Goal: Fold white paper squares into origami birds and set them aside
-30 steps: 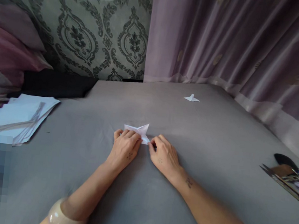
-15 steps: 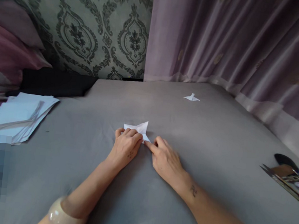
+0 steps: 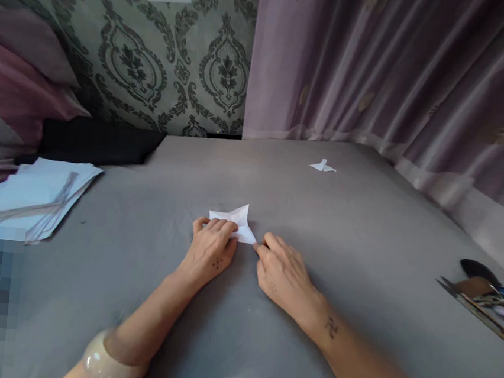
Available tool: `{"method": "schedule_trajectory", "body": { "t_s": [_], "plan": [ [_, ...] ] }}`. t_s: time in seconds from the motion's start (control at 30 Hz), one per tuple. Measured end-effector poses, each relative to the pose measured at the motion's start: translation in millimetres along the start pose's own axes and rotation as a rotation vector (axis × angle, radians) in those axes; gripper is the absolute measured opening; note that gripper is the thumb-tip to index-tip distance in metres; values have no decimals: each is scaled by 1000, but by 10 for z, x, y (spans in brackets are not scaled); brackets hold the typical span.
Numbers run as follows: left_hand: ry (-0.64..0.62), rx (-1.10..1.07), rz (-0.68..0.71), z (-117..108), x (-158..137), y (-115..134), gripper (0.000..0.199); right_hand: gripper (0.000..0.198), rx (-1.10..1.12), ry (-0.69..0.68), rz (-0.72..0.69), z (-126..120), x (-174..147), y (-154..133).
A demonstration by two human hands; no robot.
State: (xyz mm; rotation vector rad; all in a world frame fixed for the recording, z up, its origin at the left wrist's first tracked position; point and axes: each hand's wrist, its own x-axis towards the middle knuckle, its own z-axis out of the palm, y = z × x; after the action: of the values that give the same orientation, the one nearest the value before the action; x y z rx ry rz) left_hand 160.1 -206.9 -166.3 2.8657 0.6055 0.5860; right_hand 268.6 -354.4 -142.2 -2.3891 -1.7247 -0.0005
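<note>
Head cam: left hand (image 3: 210, 249) holds the paper (image 3: 242, 219) down, well short of the cloth's (image 3: 363, 241) far edge, right hand (image 3: 285, 278) at its near-right tip, can't tell if pinching.

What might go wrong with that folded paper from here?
The left hand covers part of the folded paper, so a crooked crease beneath might go unnoticed. The right hand is at one pointed corner; a hard tug could bend or tear it. The grey cloth shows faint wrinkles, so the paper may not lie flat.
</note>
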Motion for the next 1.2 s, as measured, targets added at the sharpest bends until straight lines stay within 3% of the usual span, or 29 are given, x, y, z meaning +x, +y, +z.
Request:
{"method": "schedule_trajectory", "body": {
  "t_s": [0.47,0.63,0.77,0.93,1.07,1.2],
  "plan": [
    [-92,-22,-35,44,57,-34,14,20,-18,22,-6,51,10,-3],
    [20,-141,14,0,44,-26,17,10,163,219,47,53,67,34],
    [91,-248,71,-44,52,12,17,24,223,349,-23,52,119,46],
    [62,-252,76,-10,42,9,11,14,104,288,-70,124,118,75],
    [27,-184,-16,-4,-1,-1,35,21,-39,275,-65,132,90,72],
    [6,-134,-2,-61,-45,38,35,23,-99,214,-52,111,73,37]
  ]
}}
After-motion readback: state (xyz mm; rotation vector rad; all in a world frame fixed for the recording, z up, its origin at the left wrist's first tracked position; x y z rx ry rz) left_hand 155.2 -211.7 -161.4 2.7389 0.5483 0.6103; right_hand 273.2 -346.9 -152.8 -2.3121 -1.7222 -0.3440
